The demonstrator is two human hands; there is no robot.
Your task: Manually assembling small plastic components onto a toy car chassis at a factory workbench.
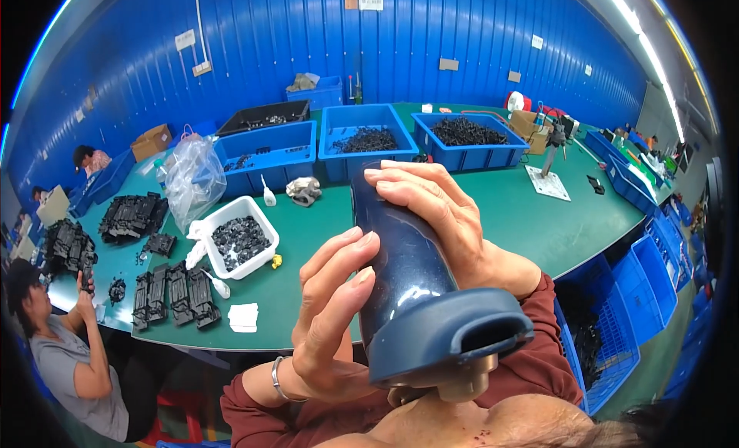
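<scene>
A dark blue, glossy water bottle (pixel 408 255) is held up close to me between both hands, tilted with its base away and its lid toward me. Its lid (pixel 454 332) has a carrying loop, and a brownish spout sticks out beneath. My left hand (pixel 331 325) presses its fingers along the bottle's left side; a silver bangle circles that wrist. Over the far upper right side of the bottle, my right hand (pixel 439 209) curls its fingers. Maroon sleeves cover both forearms. The bottle hides part of both palms.
On the green table (pixel 323 209) stand a white tub (pixel 273 236) of small black parts and blue bins (pixel 369 113) holding black parts. Black assemblies (pixel 177 294) lie at left, near a seated co-worker (pixel 77 356). A metal stand (pixel 548 178) is at right; blue crates (pixel 608 332) sit below.
</scene>
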